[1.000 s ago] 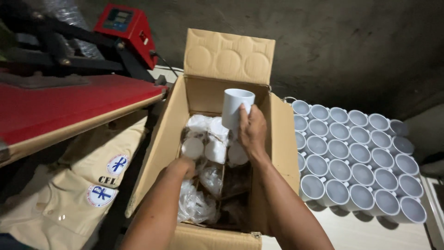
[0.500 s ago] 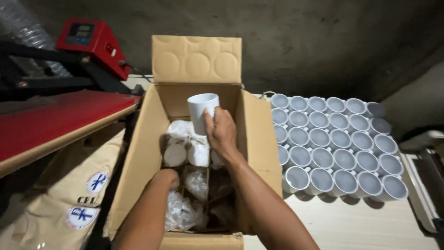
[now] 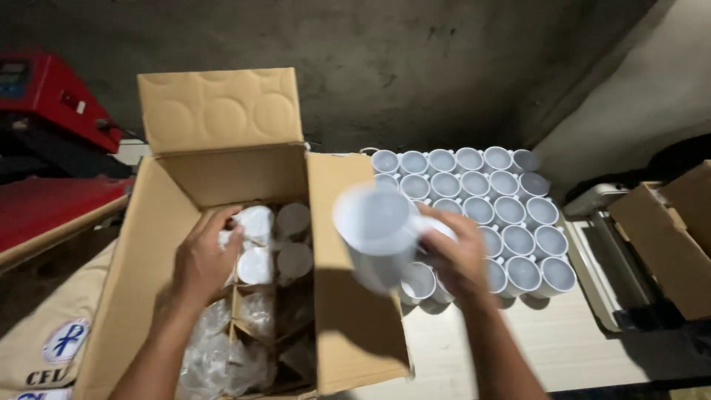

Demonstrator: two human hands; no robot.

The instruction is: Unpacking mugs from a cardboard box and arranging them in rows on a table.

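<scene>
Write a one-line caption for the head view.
Right hand holds a white mug beside mug rows; left hand reaches into cardboard box.

A plain white mug [image 3: 378, 237] is held in the right hand [image 3: 459, 255], gripped by its handle side. It is tilted with its open mouth facing up toward the camera and looks blurred. It hangs over the right wall of the open cardboard box [image 3: 333, 222], beside the rows of mugs. Inside the box, the left hand [image 3: 204, 259] rests on wrapped white mugs [image 3: 255, 244] standing in the far compartments.
</scene>
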